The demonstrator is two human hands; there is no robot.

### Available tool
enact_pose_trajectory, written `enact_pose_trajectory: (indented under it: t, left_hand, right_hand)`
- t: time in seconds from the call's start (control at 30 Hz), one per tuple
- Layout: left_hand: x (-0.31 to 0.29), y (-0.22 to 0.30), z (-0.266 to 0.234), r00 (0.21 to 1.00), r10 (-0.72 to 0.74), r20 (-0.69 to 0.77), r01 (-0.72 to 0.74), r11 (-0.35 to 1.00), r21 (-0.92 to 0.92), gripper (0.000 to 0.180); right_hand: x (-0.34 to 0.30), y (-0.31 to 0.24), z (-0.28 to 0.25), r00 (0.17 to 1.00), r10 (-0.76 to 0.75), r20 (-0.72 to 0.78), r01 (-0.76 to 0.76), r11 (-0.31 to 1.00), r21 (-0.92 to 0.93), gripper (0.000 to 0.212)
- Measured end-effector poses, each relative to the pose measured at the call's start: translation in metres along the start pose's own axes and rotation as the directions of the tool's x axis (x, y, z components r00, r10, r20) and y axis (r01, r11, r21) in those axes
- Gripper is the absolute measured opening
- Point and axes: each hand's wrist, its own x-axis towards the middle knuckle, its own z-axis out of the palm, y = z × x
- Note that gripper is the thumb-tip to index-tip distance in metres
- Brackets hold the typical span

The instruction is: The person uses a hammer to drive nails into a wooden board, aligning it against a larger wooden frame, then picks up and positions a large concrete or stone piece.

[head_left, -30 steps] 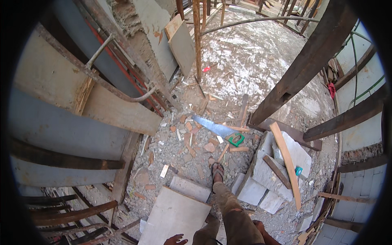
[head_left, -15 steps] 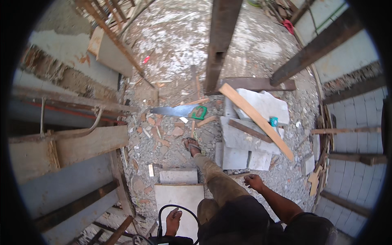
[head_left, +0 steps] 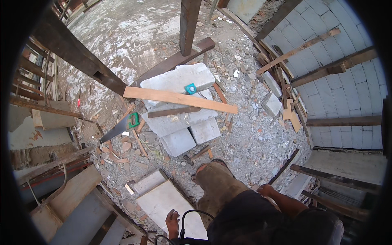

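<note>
My left hand [head_left: 172, 222] hangs over a pale flat slab [head_left: 163, 200], empty, its fingers loosely apart. My right hand [head_left: 266, 191] is low beside my trouser leg; its fingers are too small and turned away to read, and nothing shows in it. Ahead of me, a light wooden plank [head_left: 179, 99] lies across a stack of white-grey blocks [head_left: 175, 79]. A teal tape measure [head_left: 190, 88] sits on the blocks behind the plank. In front of it lies a short dark wooden strip [head_left: 173, 112]. A handsaw [head_left: 118, 129] with a green handle rests on the rubble to their left.
Dark timber posts [head_left: 189, 28] stand beyond the blocks. Broken rubble [head_left: 249, 139] covers the ground. Timber bars [head_left: 345, 121] run along the block wall at right. Wooden boards [head_left: 79, 185] stand at left. A hammer-like tool [head_left: 188, 159] lies near my foot.
My view has swung to the right, so the blocks, plank and saw appear farther left. My foot has moved from near the saw to in front of the blocks. Nothing was taken hold of.
</note>
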Motion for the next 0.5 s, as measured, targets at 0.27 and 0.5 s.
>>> enact_pose_trajectory:
  t: [0.27,0.5]
  left_hand:
    - [0.001,0.011,0.109,1.0,-0.029,-0.01,0.031,0.958,0.285,0.049]
    - [0.024,0.074,0.265,0.991,-0.003,-0.13,0.02,0.992,0.126,0.041]
  right_hand:
    - [0.042,0.115,-0.083,0.946,0.042,-0.323,0.032,0.975,0.22,0.045]
    - [0.079,0.162,-0.189,0.972,0.147,-0.185,-0.025,0.843,0.537,0.037]
